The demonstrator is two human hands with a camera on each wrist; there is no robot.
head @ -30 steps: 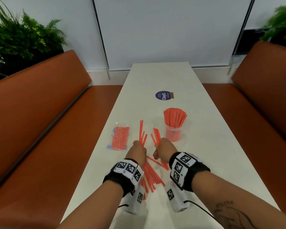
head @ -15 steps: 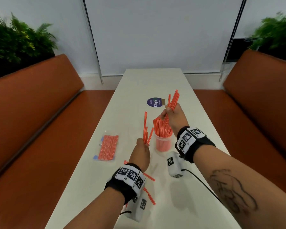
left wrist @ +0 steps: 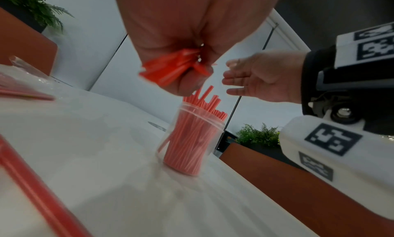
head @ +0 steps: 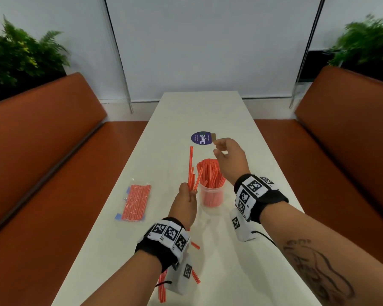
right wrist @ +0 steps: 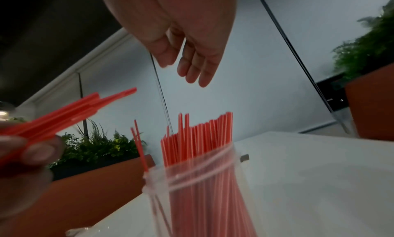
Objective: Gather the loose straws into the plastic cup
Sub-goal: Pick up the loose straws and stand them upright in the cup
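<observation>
A clear plastic cup [head: 211, 196] [left wrist: 187, 149] [right wrist: 198, 195] stands mid-table, packed with upright red straws [head: 209, 174] [right wrist: 198, 136]. My left hand [head: 187, 198] [left wrist: 181, 55] grips a small bunch of red straws [head: 191, 171] [left wrist: 170, 68] [right wrist: 64, 112] just left of the cup, their tips pointing up. My right hand [head: 227, 156] [left wrist: 255, 80] [right wrist: 187, 55] hovers open above the cup's far side, fingers relaxed and holding nothing. A few loose straws [head: 195, 276] lie on the table [head: 241, 250] near my left wrist, partly hidden by it.
A sealed plastic packet of red straws [head: 135, 202] lies at the table's left side. A round purple sticker [head: 201, 138] sits beyond the cup. Orange benches [head: 42, 173] flank the table on both sides, with plants [head: 20, 56] behind.
My right hand carried its straws from the table to the cup and let them go; it now hangs open above. My left hand lifted its bunch up beside the cup.
</observation>
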